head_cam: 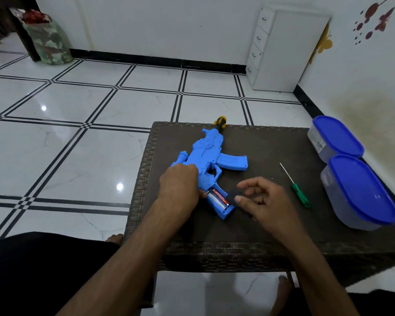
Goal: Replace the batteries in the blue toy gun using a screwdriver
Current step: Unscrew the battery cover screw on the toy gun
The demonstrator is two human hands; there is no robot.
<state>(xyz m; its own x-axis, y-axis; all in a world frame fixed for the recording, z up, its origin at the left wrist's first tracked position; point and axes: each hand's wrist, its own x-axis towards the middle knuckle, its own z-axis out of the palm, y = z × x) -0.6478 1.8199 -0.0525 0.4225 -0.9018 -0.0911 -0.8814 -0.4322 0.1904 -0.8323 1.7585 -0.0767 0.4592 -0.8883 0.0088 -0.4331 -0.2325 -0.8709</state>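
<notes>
Right hand (259, 198) low over the table, fingers loosely curled, thumb and forefinger pinching a small dark cover (232, 195) just at the open end of the grip. Left hand (179, 182) pressed down on the gun (209, 156) near its rear, fingers bent over the blue body; whether wrapped round it or only resting, cannot tell. Gun flat on its side on the table (271, 144), muzzle pointing away, yellow-and-black tip (220, 122) at the far edge, magazine sticking out to the right. Battery bay in the grip open, batteries (218, 198) lying inside, one with a red-orange label. Screwdriver (300, 193) with green handle and thin shaft lying on the table right of the right hand, apart from it, tip pointing away. Farther right, two containers (338, 139) with blue lids, one behind the other, at the table's right edge, the nearer one (363, 192) larger in view. Table dark, woven pattern round the rim. Beyond it, white floor tiles with black lines, a white drawer unit (287, 51) in the corner, a patterned bag (47, 37) at far left by the wall. Dark-clad knees and bare feet below the table's near edge.
</notes>
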